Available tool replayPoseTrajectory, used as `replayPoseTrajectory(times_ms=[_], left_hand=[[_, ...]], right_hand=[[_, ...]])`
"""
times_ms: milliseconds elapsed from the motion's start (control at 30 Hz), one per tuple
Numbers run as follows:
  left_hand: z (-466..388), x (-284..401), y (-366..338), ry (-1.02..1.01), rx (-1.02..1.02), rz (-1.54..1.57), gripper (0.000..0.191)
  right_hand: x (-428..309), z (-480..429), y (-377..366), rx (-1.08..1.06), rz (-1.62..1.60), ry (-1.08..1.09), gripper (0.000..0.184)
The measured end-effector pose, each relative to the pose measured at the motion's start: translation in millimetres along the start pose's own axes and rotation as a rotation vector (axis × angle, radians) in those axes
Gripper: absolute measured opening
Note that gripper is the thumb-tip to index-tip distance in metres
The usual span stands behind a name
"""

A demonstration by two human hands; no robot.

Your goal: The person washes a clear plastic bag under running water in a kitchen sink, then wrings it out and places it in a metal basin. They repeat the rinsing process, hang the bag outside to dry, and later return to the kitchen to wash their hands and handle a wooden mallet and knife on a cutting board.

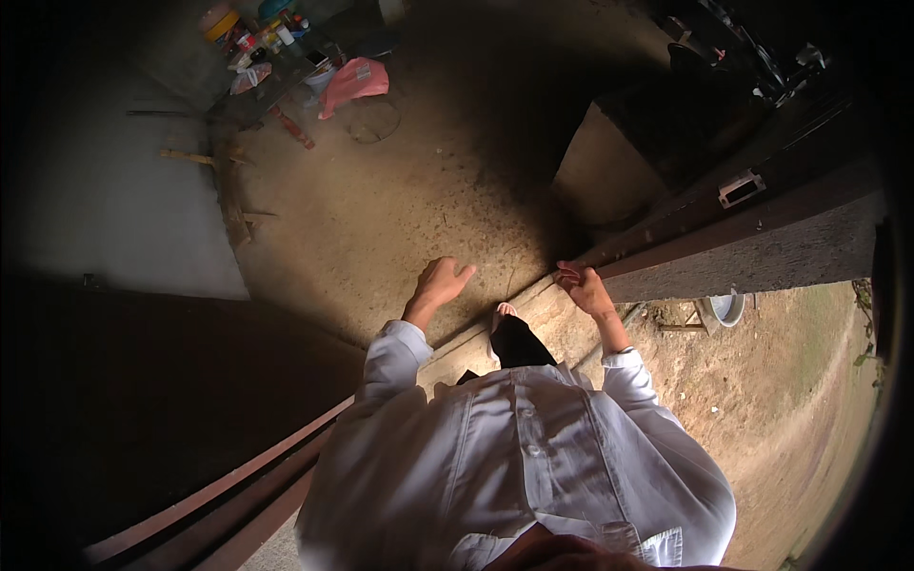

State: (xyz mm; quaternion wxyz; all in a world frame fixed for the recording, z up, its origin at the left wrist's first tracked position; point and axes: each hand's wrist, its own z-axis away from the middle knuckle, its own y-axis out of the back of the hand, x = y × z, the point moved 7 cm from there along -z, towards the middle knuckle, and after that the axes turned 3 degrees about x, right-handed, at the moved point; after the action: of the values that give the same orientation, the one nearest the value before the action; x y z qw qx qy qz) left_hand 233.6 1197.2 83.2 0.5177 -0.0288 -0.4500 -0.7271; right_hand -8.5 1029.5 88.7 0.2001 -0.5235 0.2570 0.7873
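Observation:
My left hand (441, 282) hangs in the air over the earthen-looking floor (371, 235), empty, with its thumb held away from the loosely bent fingers. Beside the lower end of a dark brown door frame (657, 253), my right hand (587, 291) has half-curled fingers and nothing visible in it. Whether its fingertips touch the frame cannot be told. Between the hands, my foot in a light sandal (503, 311) is at the doorway threshold (464, 341). A metal strike plate (741, 188) is set in the frame farther up.
Bottles and containers (278, 34) crowd a low table at upper left, near a pink plastic bag (355, 82). A dark door panel (164, 400) stands at left. Outside at right, a metal basin (727, 309) rests by a small wooden stand (689, 322).

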Motion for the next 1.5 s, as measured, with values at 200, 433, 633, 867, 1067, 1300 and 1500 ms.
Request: replayPoseTrajectory(times_ms=[200, 433, 633, 867, 1067, 1300, 1500], left_hand=[[-87.9, 148.4, 4.7, -0.351, -0.409, 1.81, 0.046], [-208.4, 245.1, 41.7, -0.704, -0.046, 1.36, 0.051], [-328.3, 288.4, 115.3, -1.093, 0.288, 0.519, 0.047], [-468.6, 363.2, 205.0, -1.296, 0.244, -0.036, 0.037], [-626.2, 427.3, 242.6, -1.109, 0.148, 0.21, 0.035], [-796.9, 518.7, 247.8, -0.83, -0.198, 0.195, 0.035], [-896.4, 614.1, 261.7, -0.63, -0.487, 0.383, 0.032]], right_hand=[[-77.6, -123.9, -11.8, -0.228, -1.1, -0.03, 0.053], [-96.8, -289.0, 31.6, 0.247, -1.307, -0.224, 0.026], [-84.8, -429.8, 80.0, 0.418, -1.365, -0.165, 0.03], [-61.6, -547.1, 200.2, 0.627, -1.087, -0.047, 0.027], [-6.6, -574.2, 354.4, 0.558, -1.545, 0.505, 0.023], [-1.1, -658.1, 447.6, 0.968, -1.587, 0.19, 0.021], [-71.3, -743.5, 543.5, 1.061, -1.406, 0.118, 0.023]])
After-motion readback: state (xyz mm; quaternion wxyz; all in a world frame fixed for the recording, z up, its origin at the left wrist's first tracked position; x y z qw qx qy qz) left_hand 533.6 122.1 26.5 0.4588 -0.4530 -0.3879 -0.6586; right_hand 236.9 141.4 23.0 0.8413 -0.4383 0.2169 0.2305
